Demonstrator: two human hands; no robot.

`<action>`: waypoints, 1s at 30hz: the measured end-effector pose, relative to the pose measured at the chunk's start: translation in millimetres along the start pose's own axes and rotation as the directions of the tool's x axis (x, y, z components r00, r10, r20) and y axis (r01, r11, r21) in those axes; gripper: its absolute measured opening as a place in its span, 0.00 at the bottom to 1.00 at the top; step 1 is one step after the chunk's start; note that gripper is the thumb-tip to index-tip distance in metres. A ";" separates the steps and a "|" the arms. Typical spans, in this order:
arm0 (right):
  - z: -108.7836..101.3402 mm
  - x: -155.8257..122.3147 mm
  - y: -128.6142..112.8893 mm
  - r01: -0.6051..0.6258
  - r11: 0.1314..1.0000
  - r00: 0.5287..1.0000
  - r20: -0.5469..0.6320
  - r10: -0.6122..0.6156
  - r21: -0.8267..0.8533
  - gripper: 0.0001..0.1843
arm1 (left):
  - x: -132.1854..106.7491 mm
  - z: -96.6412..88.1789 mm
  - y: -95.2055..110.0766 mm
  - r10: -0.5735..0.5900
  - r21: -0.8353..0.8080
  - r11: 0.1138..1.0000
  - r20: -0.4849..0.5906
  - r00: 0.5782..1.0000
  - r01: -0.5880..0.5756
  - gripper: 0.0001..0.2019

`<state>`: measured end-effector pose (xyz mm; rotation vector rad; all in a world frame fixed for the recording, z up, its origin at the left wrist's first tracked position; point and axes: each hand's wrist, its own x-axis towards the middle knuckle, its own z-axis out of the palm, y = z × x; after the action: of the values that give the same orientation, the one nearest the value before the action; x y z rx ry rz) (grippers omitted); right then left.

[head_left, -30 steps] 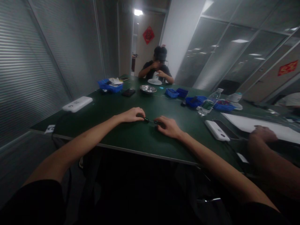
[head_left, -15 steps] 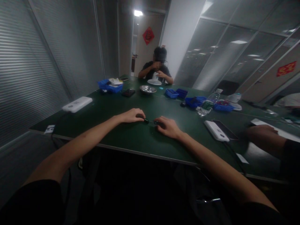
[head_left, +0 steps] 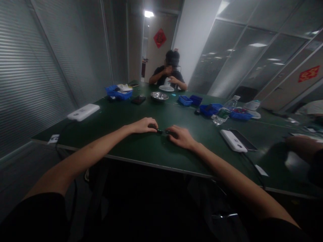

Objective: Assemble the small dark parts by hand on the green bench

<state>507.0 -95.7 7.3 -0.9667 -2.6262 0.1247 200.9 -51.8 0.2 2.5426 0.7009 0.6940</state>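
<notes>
My left hand (head_left: 145, 125) rests low over the green table (head_left: 121, 143), its thumb and fingers closed on a small dark piece (head_left: 159, 131) that pokes out to the right. Facing it, my right hand (head_left: 181, 136) pinches another small dark piece (head_left: 167, 132) between thumb and forefinger. The two pieces point at each other between the hands, with at most a narrow gap. Both are too small and blurred to name, and most of each is hidden by the fingers.
Beyond the hands are a metal bowl (head_left: 159, 96), a phone (head_left: 138, 99) and blue trays (head_left: 185, 100). A water bottle (head_left: 223, 114) leans at right. White power banks (head_left: 83, 112) lie at both sides. A person (head_left: 169, 72) sits opposite; another person's arm (head_left: 305, 146) is at right.
My left hand has shifted slightly to the right and nearer me, narrowing the gap between the two pieces. My right hand stays put. The neighbour's arm at right has moved further right.
</notes>
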 end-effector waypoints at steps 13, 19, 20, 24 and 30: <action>2.5 0.3 3.3 0.020 1.000 1.000 0.011 -0.020 0.016 0.20 | 2.4 3.1 4.2 0.007 -0.004 1.000 0.002 1.000 -0.007 0.12; 1.2 0.7 1.2 0.027 0.999 0.999 0.023 -0.028 0.024 0.21 | 4.8 10.4 4.4 0.051 0.030 0.998 0.001 0.999 -0.051 0.12; 1.2 0.8 1.1 0.026 0.999 0.999 0.028 -0.027 0.023 0.21 | 5.0 11.0 4.7 0.047 0.035 0.998 0.000 0.999 -0.047 0.12; 1.1 0.9 0.3 0.027 0.999 0.999 0.020 -0.028 0.018 0.21 | 5.2 11.3 6.1 0.033 0.040 0.999 0.009 0.999 -0.034 0.12; 0.5 1.2 -1.4 -0.021 1.000 1.000 -0.020 0.021 0.006 0.20 | 5.8 11.0 4.7 0.041 0.016 0.999 0.003 0.999 -0.041 0.12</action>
<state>505.1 -96.0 7.5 -0.9895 -2.5969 0.1268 213.1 -55.0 -4.1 2.5781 0.6579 0.7011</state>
